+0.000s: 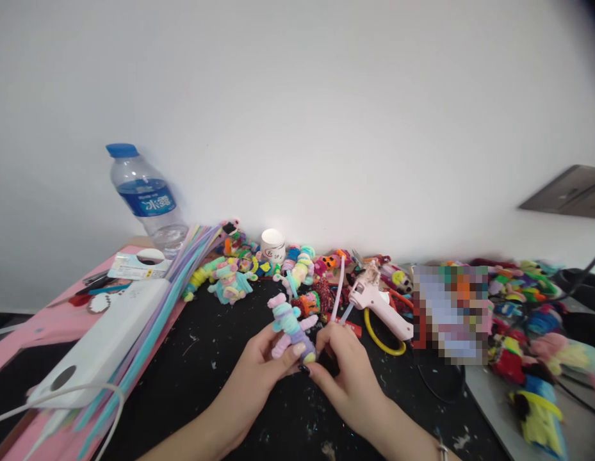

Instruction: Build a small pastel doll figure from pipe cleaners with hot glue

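Note:
My left hand (259, 368) is closed around a small pastel pipe-cleaner figure (291, 326), wound in pink, mint, lilac and yellow, its thumb pressed on the lower body. Close on the right, my right hand (348, 365) has its fingers curled, with the thumb and fingertips at the bottom of the figure. A lilac pipe cleaner (340, 288) rises from behind its bent index finger and appears held in it; the grip itself is hidden. A pink glue gun (381, 307) lies just beyond the right hand.
Finished pipe-cleaner figures (232, 282) line the wall, with a paper cup (273, 246) among them. To the left are a bundle of pastel pipe cleaners (155, 320), a white box-like object (105, 342) with a cable and a water bottle (146, 195). A yellow loop (383, 342) lies right.

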Tool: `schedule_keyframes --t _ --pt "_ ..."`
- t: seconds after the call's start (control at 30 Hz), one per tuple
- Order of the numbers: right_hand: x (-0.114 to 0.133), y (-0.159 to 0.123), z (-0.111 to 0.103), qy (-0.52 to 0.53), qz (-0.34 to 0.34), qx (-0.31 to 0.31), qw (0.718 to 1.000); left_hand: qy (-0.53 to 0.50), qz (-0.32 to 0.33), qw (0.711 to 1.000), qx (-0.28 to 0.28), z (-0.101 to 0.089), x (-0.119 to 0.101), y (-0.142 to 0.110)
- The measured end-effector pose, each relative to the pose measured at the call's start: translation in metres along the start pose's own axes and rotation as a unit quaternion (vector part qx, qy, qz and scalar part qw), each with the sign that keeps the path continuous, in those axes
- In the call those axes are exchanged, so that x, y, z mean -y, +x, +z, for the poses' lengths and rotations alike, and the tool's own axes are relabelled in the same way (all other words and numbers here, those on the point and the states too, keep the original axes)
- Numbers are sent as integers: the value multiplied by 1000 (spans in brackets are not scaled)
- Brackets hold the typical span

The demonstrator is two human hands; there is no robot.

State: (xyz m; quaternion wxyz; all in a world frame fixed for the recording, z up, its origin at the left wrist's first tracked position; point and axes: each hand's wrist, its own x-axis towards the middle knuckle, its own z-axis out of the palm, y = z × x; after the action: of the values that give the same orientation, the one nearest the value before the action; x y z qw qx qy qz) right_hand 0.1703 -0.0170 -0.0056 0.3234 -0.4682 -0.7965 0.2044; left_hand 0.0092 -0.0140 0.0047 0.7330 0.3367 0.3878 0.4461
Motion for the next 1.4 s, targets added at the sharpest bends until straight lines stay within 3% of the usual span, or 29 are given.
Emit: schedule_keyframes --t 0.37,0.7,1.0,1.4 --pt "-4 4 -7 5 -21 63 998 187 71 980 18 -7 -4 -2" --pt "-4 1 -5 31 -37 58 997 281 98 955 9 -7 -3 -7" --pt "-4 0 -4 46 -37 63 996 283 104 953 12 -8 0 -7" --pt "-3 -2 -1 45 -17 63 997 237 97 965 64 -6 -5 -4"
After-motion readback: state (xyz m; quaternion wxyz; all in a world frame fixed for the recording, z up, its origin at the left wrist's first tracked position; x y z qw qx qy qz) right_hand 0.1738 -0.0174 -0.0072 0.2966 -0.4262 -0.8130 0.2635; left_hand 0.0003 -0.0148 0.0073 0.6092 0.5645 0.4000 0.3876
